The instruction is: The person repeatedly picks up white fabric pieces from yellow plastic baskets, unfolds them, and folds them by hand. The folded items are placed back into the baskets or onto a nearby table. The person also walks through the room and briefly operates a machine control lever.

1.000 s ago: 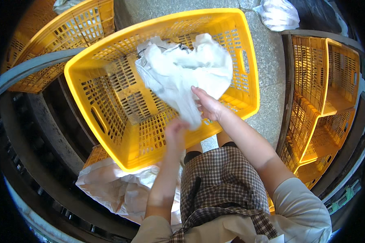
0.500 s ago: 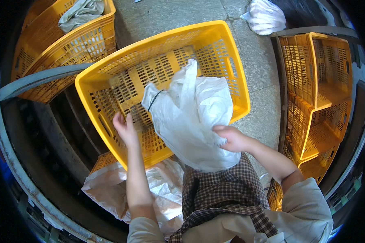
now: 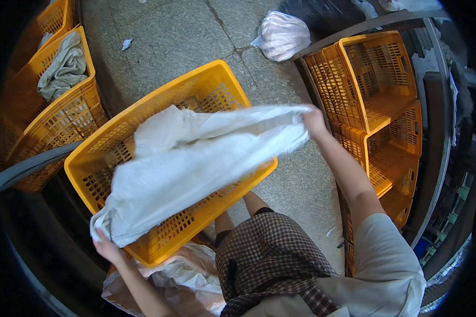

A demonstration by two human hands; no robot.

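Observation:
A large white woven sack (image 3: 195, 164) is stretched out over a yellow slatted plastic crate (image 3: 217, 90) that stands on the stone floor in front of me. My left hand (image 3: 106, 245) grips the sack's lower left corner near the crate's front rim. My right hand (image 3: 313, 119) holds the opposite end up and to the right, past the crate's right corner. The sack hangs in the air between both hands and hides most of the crate's inside.
Yellow crates (image 3: 63, 111) at the left hold a grey cloth (image 3: 63, 68). Stacked empty yellow crates (image 3: 381, 100) stand at the right beside a metal frame. A filled plastic bag (image 3: 281, 34) lies on the floor beyond. Another white sack (image 3: 180, 277) lies by my legs.
My hands have moved apart, left hand down-left, right hand up-right, pulling the bunched white sack out flat above the crate.

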